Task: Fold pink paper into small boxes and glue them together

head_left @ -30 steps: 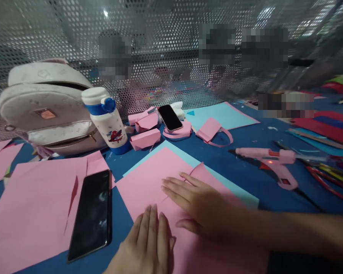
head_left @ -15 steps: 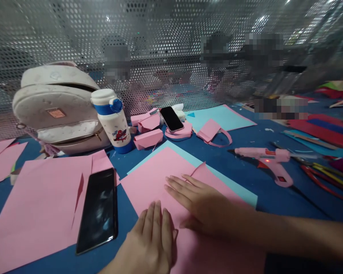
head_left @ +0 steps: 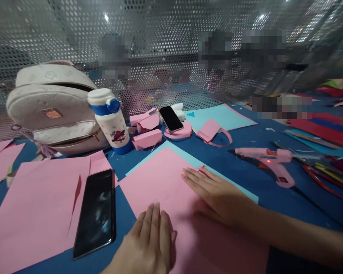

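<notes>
A pink paper sheet (head_left: pixel 165 182) lies on a light blue sheet (head_left: pixel 171 149) on the blue table. My left hand (head_left: pixel 150 239) rests flat on the pink sheet's near left edge, fingers together and stretched out. My right hand (head_left: pixel 217 194) lies flat on the sheet's right part, fingers spread, pressing down a folded flap near the right edge. Neither hand holds anything.
A black phone (head_left: pixel 95 211) lies on another pink sheet (head_left: pixel 34 213) at the left. Behind stand a white backpack (head_left: pixel 51 106), a white-and-blue bottle (head_left: pixel 111 120), folded pink paper pieces (head_left: pixel 147 137) and a second phone (head_left: pixel 170 118). A pink glue gun (head_left: pixel 267 160) lies at the right.
My right hand has slid to the right across the pink sheet, flattening the raised flap. My left hand has stayed in place.
</notes>
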